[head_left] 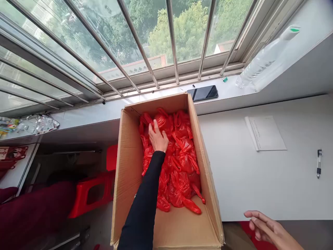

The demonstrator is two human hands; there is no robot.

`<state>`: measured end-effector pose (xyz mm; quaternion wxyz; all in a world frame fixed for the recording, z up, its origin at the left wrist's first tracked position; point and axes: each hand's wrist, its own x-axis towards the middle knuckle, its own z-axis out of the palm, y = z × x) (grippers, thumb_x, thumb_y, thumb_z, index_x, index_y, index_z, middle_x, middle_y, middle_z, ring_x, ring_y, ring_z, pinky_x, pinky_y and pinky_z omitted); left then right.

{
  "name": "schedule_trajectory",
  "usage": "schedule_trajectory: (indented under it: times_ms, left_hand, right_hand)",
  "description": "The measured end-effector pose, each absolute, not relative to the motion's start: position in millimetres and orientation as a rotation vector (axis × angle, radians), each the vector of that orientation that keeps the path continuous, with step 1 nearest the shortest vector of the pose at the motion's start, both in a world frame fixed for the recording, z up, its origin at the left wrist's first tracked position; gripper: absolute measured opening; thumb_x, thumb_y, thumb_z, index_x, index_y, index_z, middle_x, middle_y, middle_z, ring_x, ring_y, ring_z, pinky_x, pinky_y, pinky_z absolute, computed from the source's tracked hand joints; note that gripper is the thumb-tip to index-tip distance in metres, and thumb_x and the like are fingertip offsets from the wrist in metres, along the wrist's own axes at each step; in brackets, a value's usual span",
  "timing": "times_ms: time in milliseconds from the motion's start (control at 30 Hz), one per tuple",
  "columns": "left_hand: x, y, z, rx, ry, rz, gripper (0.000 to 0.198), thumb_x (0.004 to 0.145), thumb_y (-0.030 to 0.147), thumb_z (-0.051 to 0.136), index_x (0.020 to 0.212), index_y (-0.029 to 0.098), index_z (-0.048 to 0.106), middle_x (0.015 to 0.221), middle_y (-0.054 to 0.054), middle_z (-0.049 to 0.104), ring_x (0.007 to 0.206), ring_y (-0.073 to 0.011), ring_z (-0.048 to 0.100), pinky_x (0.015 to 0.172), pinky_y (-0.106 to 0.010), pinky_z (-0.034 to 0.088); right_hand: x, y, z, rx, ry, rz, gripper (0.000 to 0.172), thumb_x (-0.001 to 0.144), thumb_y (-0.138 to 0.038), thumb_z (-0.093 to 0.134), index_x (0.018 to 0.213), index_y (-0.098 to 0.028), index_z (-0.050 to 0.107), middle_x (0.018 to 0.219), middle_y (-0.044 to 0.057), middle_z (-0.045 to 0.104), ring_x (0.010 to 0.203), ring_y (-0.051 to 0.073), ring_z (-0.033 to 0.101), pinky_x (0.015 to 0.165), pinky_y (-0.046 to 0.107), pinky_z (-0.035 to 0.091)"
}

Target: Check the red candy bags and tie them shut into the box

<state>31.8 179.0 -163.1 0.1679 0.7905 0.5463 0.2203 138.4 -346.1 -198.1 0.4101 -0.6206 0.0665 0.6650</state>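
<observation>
Head view: the left hand (pixel 159 140), palm down with fingers spread wide, is on or just above the red bags (pixel 182 185) near the far left corner of the cardboard box (pixel 128 180), its black sleeve (pixel 144 201) reaching in. Those bags lie left of the right hand (pixel 269 227), half curled with nothing visibly held, by the near edge of the counter (pixel 234 180). Writing on the notepad (pixel 267 133) is illegibly small
</observation>
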Motion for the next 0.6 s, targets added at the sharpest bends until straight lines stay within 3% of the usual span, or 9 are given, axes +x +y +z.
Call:
schedule_trajectory:
  times_ms: [133,200,333,400,500,600]
  left_hand:
    - [50.8,178.4,-187.1,2.282,1.482,0.426,0.057,0.094,0.034,0.067,0.147,0.022,0.049,0.159,-0.013,0.041,0.146,-0.0365,0.038,0.118,-0.065,0.030]
    - [56.9,183.9,-187.3,2.249,1.498,0.387,0.056,0.094,0.034,0.066,0.146,0.021,0.050,0.155,-0.013,0.046,0.141,-0.0356,0.044,0.115,-0.065,0.034]
    - [56.8,183.8,-153.6,2.150,1.535,0.429,0.059,0.093,0.010,0.055,0.151,0.016,0.044,0.140,-0.016,0.057,0.131,-0.0290,0.055,0.114,-0.050,0.041]
    - [47.5,165.2,-123.2,2.104,1.562,0.504,0.070,0.087,-0.001,0.046,0.155,0.012,0.037,0.145,-0.018,0.052,0.138,-0.0258,0.049,0.120,-0.042,0.034]
    - [24.4,106.4,-78.6,2.059,1.531,0.547,0.079,0.083,0.001,0.047,0.158,0.020,0.029,0.158,-0.010,0.040,0.149,-0.0210,0.035,0.126,-0.037,0.022]
    - [0.8,29.2,-58.6,1.982,1.490,0.400,0.079,0.086,0.006,0.048,0.159,0.025,0.025,0.158,-0.008,0.040,0.149,-0.0217,0.034,0.127,-0.040,0.021]
  right_hand:
    - [152.9,-337.1,-196.8,-1.600,0.152,1.717,0.052,0.085,-0.068,0.066,0.116,-0.027,0.072,0.088,0.002,0.068,0.075,0.018,0.061,0.076,0.030,0.054]
    - [155.1,-331.4,-189.0,-1.634,0.120,1.728,0.054,0.085,-0.070,0.064,0.117,-0.026,0.071,0.089,0.003,0.068,0.077,0.019,0.061,0.078,0.030,0.054]
    - [153.4,-319.1,-168.0,-1.772,0.096,1.674,0.057,0.084,-0.073,0.060,0.114,-0.025,0.071,0.087,0.004,0.068,0.073,0.019,0.060,0.073,0.031,0.055]
    - [155.5,-315.7,-160.8,-1.846,0.095,1.612,0.057,0.085,-0.073,0.057,0.113,-0.026,0.071,0.086,0.004,0.068,0.071,0.019,0.060,0.072,0.031,0.055]
    - [166.1,-315.4,-159.9,-1.839,0.082,1.661,0.057,0.085,-0.073,0.056,0.114,-0.026,0.070,0.086,0.004,0.068,0.075,0.020,0.062,0.076,0.032,0.056]
    - [178.0,-316.0,-166.9,-1.755,0.048,1.789,0.057,0.085,-0.073,0.059,0.117,-0.027,0.069,0.089,0.004,0.069,0.079,0.021,0.063,0.081,0.033,0.057]
